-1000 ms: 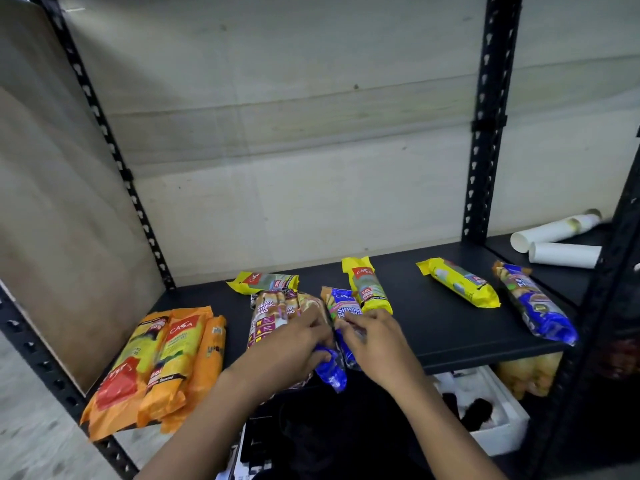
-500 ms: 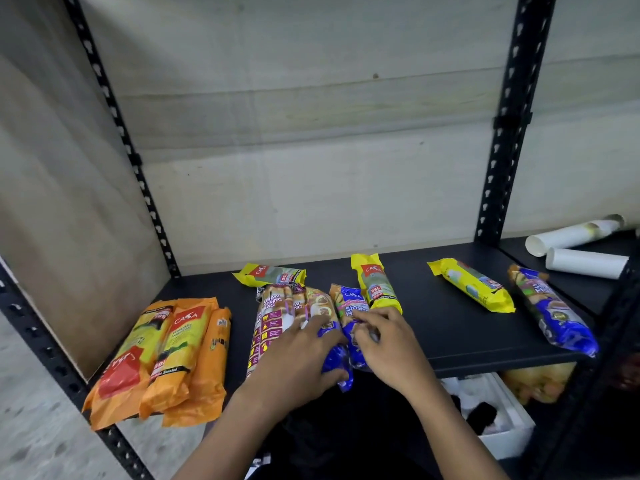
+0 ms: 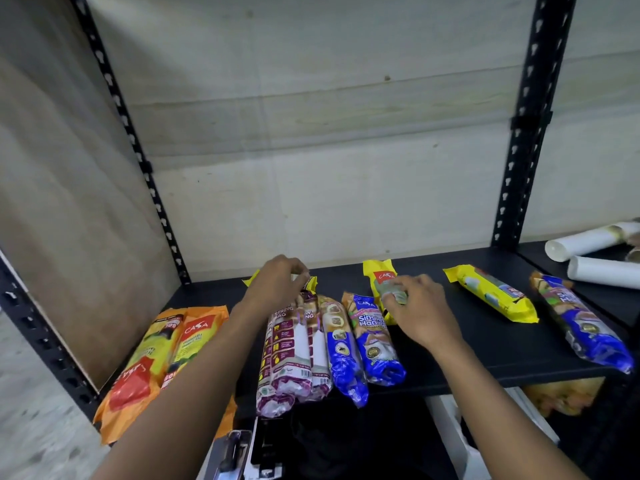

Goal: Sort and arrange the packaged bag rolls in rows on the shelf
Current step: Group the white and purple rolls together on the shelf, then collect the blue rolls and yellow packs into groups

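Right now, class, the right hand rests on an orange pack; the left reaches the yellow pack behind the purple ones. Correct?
No. The head view shows the right hand on a yellow pack, not orange; the left hand reaches the rear yellow pack behind the purple packs.

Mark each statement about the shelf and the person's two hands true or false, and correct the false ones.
1. The orange packs lie at the left end of the shelf. True.
2. The left hand holds a blue pack. False: it pinches the rear yellow pack.
3. Two blue packs lie side by side, right of the purple-and-white packs. True.
4. The white tubes stand upright. False: they lie on their sides on the neighbouring shelf.
5. The right hand grips the middle yellow pack. True.
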